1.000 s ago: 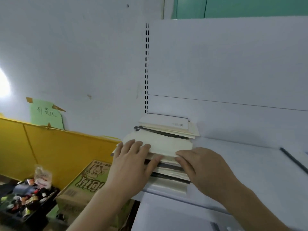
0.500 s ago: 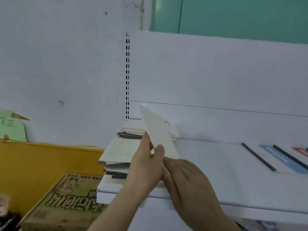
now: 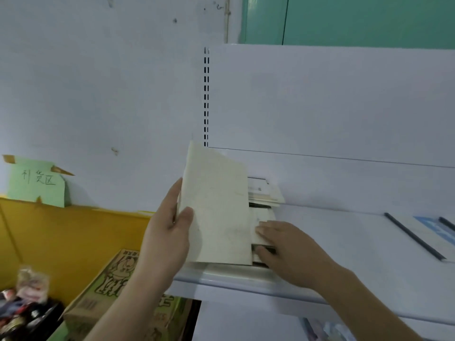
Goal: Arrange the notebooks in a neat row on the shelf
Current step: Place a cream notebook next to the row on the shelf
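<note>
Cream-covered notebook (image 3: 216, 207) stands tilted upright at the shelf's (image 3: 344, 254) left end, pinched by the left hand (image 3: 170, 232), while the right hand (image 3: 283, 247) lies flat-fingered on the stack (image 3: 264, 219), so sorting has likely just begun and next calls for standing it squarely.

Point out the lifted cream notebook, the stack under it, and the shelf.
cream notebook (image 3: 219, 207): head view, middle of its cover.
stack of notebooks (image 3: 264, 193): head view, top rear corner.
shelf (image 3: 344, 242): head view, bare top surface.

Shelf (image 3: 344, 242) bare between notebook stack (image 3: 264, 193) and flat notebooks (image 3: 418, 230).
</note>
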`<state>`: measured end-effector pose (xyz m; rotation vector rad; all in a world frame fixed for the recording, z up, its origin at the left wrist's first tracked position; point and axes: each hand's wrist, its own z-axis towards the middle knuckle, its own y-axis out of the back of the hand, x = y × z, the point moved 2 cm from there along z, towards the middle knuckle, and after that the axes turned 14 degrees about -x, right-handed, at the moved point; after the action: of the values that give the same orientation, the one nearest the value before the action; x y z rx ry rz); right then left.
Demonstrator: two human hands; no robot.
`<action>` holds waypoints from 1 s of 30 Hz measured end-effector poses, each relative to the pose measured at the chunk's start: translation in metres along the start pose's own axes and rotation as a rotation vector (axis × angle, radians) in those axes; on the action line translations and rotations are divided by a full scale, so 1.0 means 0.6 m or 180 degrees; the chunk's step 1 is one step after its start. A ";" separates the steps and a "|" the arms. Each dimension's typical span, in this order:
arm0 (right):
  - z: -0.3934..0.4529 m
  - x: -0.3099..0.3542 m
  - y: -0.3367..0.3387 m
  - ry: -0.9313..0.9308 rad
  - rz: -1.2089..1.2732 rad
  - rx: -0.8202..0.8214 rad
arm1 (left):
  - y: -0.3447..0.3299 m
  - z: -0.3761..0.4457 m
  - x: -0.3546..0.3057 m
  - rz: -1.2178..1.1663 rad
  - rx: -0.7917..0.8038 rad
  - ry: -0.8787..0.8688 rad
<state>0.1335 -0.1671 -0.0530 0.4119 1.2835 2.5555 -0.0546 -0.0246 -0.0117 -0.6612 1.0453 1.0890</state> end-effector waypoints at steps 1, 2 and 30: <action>0.003 0.004 0.007 0.0163 -0.0140 -0.0086 | 0.008 0.003 -0.002 0.0008 -0.0069 -0.0014; 0.004 0.006 0.015 0.0276 -0.0221 -0.0178 | 0.015 0.007 -0.003 0.0014 -0.0136 -0.0018; -0.144 -0.012 0.106 -0.0080 -0.0169 -0.1452 | -0.278 -0.117 -0.043 -0.1020 0.0964 0.0164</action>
<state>0.1031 -0.2701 -0.0518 0.3062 0.6568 2.6769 0.0739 -0.1538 -0.0241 -0.5884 1.0782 0.6234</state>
